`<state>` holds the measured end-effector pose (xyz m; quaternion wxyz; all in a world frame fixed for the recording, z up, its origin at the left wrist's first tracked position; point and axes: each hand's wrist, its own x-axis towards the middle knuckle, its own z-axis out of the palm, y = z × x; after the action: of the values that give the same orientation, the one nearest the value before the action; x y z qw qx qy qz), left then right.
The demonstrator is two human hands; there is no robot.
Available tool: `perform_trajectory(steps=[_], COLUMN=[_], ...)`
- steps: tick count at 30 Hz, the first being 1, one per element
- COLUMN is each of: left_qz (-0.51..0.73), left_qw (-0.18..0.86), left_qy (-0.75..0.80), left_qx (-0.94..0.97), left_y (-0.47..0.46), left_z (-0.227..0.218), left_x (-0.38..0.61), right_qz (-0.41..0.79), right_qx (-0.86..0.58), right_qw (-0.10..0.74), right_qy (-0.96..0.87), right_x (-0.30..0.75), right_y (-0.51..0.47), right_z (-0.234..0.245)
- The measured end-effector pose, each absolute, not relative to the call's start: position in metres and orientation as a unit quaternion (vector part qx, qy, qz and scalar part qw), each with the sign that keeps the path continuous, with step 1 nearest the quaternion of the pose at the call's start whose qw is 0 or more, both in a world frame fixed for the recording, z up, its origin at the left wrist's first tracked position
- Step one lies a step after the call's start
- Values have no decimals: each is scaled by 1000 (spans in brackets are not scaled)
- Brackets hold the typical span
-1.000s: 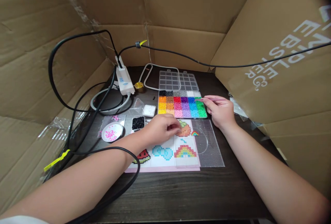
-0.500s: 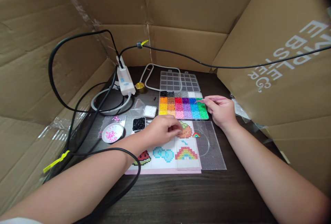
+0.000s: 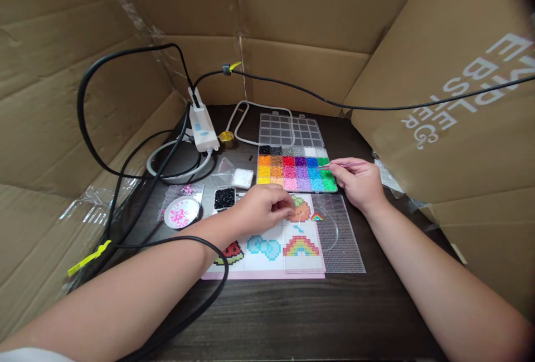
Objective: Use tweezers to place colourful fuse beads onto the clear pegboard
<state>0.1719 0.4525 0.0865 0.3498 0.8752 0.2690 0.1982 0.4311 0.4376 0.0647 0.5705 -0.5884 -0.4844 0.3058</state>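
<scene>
Beside the one compartmented tray of coloured beads [image 3: 296, 169]: two clear square pegboards [image 3: 340, 233], one round white dish [image 3: 182, 212], two bare hands [image 3: 261, 210]

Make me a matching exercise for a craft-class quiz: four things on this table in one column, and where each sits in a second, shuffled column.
Things:
1. tweezers
2. pink dish
3. bead box
4. left hand

Places:
A. on the pattern sheet, fingers at the orange design
B. left of the tub of black beads
C. in the right hand, tips over the green beads
D. behind the pattern sheet, its clear lid open at the back

Pairs: 1-C, 2-B, 3-D, 4-A
</scene>
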Motion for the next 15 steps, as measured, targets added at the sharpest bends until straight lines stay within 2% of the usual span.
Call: perform_trajectory(steps=[8, 15], left_qz=[200, 197], left_qw=[349, 352], left_qy=[269, 271], left_qx=[875, 874], left_y=[453, 453], left_z=[85, 86], left_x=[172, 172], right_qz=[301, 334], right_qx=[-595, -576], right_qw=[554, 580], right_qy=[-498, -470], right_x=[431, 429], right_y=[438, 438], right_z=[66, 67])
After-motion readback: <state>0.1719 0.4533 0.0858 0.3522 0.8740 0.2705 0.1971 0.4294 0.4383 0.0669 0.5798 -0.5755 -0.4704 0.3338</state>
